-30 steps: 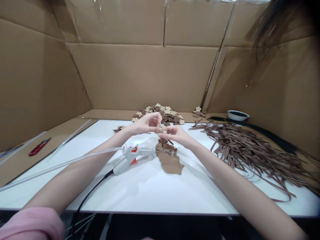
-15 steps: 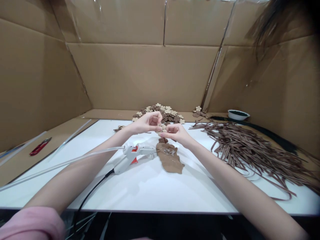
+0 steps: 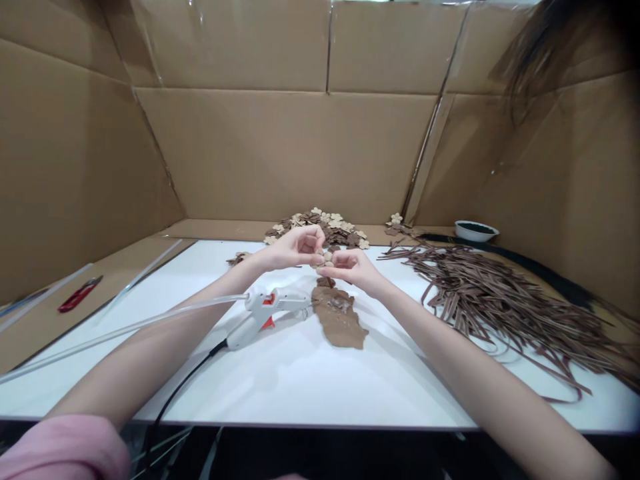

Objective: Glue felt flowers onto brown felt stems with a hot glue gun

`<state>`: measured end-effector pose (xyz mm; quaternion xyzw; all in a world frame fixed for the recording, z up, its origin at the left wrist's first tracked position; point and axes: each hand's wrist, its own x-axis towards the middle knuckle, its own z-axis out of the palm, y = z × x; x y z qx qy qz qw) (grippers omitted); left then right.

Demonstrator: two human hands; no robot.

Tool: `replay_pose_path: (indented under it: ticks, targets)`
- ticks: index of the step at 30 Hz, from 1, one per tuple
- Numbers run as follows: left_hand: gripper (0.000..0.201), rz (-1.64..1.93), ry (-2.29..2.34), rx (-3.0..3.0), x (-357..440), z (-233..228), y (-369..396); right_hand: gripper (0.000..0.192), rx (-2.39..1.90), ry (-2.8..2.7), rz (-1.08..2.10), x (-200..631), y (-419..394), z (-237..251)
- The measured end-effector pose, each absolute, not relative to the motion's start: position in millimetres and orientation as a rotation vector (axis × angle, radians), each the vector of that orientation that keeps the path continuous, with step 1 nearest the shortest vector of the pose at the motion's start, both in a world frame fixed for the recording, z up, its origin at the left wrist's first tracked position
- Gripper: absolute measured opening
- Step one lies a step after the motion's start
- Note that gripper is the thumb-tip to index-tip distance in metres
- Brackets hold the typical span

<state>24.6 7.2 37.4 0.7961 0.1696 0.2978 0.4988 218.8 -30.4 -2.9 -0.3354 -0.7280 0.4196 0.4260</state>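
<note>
Both hands meet, left hand (image 3: 295,245) and right hand (image 3: 350,265) pinching one small flower piece (image 3: 326,257); best pressed gently, steadily, petals kept aligned above the brown scrap (image 3: 340,317).

Cardboard walls (image 3: 280,153) box me in on three sides, taped seams running up the middle and at right. My white tabletop (image 3: 300,373) fills the lower frame, brown cardboard flooring (image 3: 125,263) edging it at left and back. Light is even, dim.

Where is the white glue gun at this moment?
In the head view, the glue gun lies on the white table, left of centre, beside the brown scrap and below the left hand.
</note>
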Motion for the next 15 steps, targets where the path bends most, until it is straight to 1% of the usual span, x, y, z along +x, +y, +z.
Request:
replay_pose_path:
  ticks: [8, 15]
  targets:
    - [0.030, 0.737, 0.387, 1.935, 26.0, 33.7, 10.4, 0.043, -0.874, -1.810, 1.044, 217.4, -32.2, -0.6]
    - [0.034, 0.797, 0.379, 1.861, 27.7, 24.8, 14.6, 0.043, -0.870, -1.802, 0.933, 209.1, -32.7, -4.7]
